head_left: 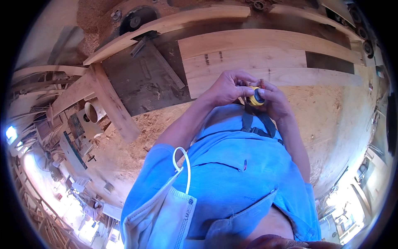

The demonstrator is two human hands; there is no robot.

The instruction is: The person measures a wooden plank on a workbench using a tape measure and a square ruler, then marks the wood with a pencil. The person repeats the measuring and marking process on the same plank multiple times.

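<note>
Close in front of my blue shirt, both hands meet around a small yellow tape measure (251, 100) with a dark round face. My left hand (227, 88) is closed on its left side, fingers bent over the top. My right hand (273, 101) grips it from the right, the thumb against the dark face. A thin reddish stick (262, 84), perhaps a pencil, pokes up by the right fingers. Just beyond my hands, pale wooden boards (248, 58) lie side by side on a dark worktop (141, 93), with dark marks on one.
A metal square (163, 64) rests on the worktop at left. A long plank (186, 20) runs along the far side, and another plank (112, 99) juts toward me at left. Sawdust covers the floor (157, 120). A white face mask (161, 211) hangs before my chest.
</note>
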